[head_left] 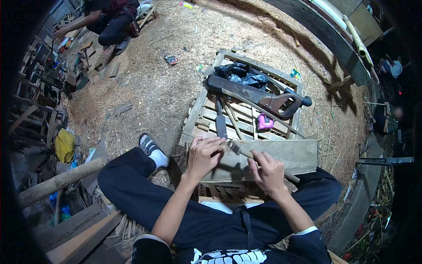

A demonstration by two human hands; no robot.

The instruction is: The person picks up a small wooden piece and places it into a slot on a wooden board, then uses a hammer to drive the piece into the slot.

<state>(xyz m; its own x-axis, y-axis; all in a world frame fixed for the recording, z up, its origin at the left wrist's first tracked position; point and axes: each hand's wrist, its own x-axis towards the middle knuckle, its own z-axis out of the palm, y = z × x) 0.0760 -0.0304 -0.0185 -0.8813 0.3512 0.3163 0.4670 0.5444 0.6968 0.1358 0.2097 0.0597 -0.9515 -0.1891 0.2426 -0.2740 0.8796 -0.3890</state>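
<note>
My right hand (268,171) is wrapped round the handle of a small hammer (234,147), its head over the wooden board (285,154) in front of me. My left hand (203,155) rests at the left part of that board, thumb and fingers pinched together close to the hammer head. What sits between those fingers is too small to make out. Just beyond them, a dark flat-bladed tool (220,125) lies on a slatted wooden crate (198,114). A handsaw (246,94) and a pink tape measure (265,122) are also on the crate.
A black plastic bag (241,74) lies behind the saw. Wood shavings (176,44) cover the floor. Another person (114,22) crouches at the upper left. Scrap wood, a log (61,182) and a yellow bag (64,145) crowd the left side. A long beam (321,39) borders the upper right.
</note>
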